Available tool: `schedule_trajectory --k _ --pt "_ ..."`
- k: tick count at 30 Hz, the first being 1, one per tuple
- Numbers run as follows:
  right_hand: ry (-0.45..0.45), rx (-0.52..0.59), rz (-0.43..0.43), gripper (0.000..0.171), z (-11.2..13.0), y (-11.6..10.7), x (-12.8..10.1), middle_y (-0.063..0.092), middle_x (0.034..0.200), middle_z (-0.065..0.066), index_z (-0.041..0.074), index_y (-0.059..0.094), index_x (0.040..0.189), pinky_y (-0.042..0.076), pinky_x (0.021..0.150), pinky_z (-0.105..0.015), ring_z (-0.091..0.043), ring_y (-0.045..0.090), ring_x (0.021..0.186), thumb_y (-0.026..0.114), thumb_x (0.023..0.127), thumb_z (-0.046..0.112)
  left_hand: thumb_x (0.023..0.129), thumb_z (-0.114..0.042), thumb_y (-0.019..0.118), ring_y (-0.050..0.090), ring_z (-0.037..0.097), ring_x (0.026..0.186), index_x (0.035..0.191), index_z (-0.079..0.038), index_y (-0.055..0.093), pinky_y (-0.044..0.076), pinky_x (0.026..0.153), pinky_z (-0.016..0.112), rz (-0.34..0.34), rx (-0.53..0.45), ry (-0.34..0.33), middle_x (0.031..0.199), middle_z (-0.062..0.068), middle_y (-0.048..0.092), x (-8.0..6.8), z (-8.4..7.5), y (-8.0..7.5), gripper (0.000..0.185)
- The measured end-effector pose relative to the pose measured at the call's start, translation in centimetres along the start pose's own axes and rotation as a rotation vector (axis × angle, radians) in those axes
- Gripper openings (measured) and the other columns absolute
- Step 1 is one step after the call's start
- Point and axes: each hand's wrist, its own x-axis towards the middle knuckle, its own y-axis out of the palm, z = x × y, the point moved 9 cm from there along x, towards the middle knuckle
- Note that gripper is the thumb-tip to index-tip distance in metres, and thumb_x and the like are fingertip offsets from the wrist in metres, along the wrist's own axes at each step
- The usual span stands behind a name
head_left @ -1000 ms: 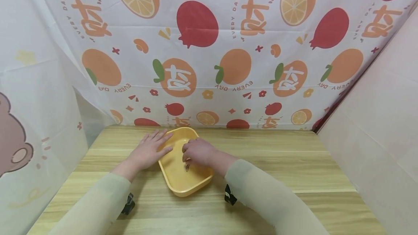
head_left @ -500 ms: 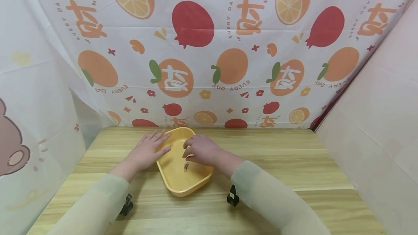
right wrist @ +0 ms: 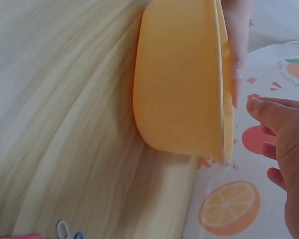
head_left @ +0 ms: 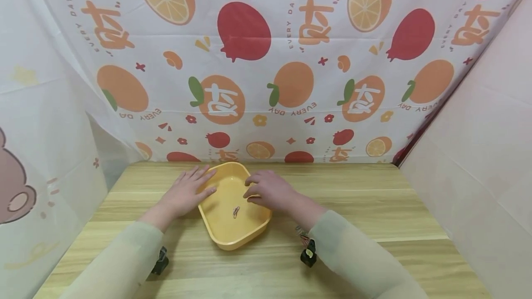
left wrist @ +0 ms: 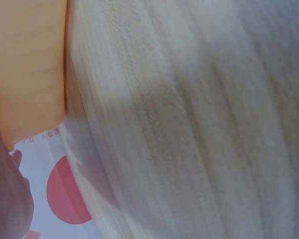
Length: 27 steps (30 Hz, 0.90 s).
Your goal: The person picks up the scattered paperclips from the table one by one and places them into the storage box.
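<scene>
Yellow tray sits on the wooden table, near its far edge and left of centre, close to the fruit-print curtain. Left of the tray: left hand lies flat, fingers straight and slightly spread, fingertips over the tray's left rim; palm on the table beside it. Left wrist view is mostly blurred table grain, with only a slice of the tray's outer wall and a bit of the hand at the frame edge, cut off. Inside the tray: one small paper clip on the floor, colour hard to make out, touching neither hand. Right of the clip: right hand hovers over the tray's right rim, fingers loosely curled and empty; whether it touches the rim I cannot tell, since the hand hides that stretch. Right wrist view shows the tray from outside, the left hand's fingers on the far rim, and the right hand's relaxed fingers with nothing between them. Bottom edge of that view: a few clips on the table on the tray's near side, cut off, count unclear. In the head view that spot lies under the right sleeve, beside a small dark object too small to identify. A similar dark item is by the left sleeve, partly hidden.
</scene>
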Motion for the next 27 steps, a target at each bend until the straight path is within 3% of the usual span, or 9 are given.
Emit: schedule_trajectory --k 14,21,27 --pt "0.051 -0.004 -0.079 0.014 -2.2 0.1 -4.5 0.067 0.121 0.003 0.027 0.079 0.104 0.043 0.105 -0.038 -0.017 0.057 0.116 0.073 0.091 0.031 0.102 -0.05 0.047 0.011 0.044 0.148 0.157 -0.019 0.032 0.004 0.118 0.063 0.005 0.0 0.002 0.164 0.012 0.02 -0.1 -0.2 -0.2 0.065" --pt "0.016 -0.043 -0.159 0.011 -2.8 -0.3 -7.2 0.069 0.116 0.001 0.026 0.08 0.098 0.047 0.101 -0.042 -0.02 0.059 0.113 0.075 0.09 0.029 0.102 -0.051 0.047 0.012 0.045 0.148 0.157 -0.018 0.032 0.004 0.117 0.064 -0.002 0.002 0.008 0.163 0.013 0.021 -0.1 -0.3 -0.4 0.065" --pt "0.046 -0.01 -0.156 0.011 -3.2 -0.2 -9.6 0.069 0.116 0.0 0.024 0.081 0.098 0.047 0.099 -0.042 -0.021 0.06 0.112 0.076 0.089 0.026 0.102 -0.051 0.046 0.011 0.044 0.148 0.157 -0.019 0.031 0.003 0.117 0.064 0.001 0.002 0.005 0.164 0.012 0.02 0.0 -0.1 -0.1 0.066"
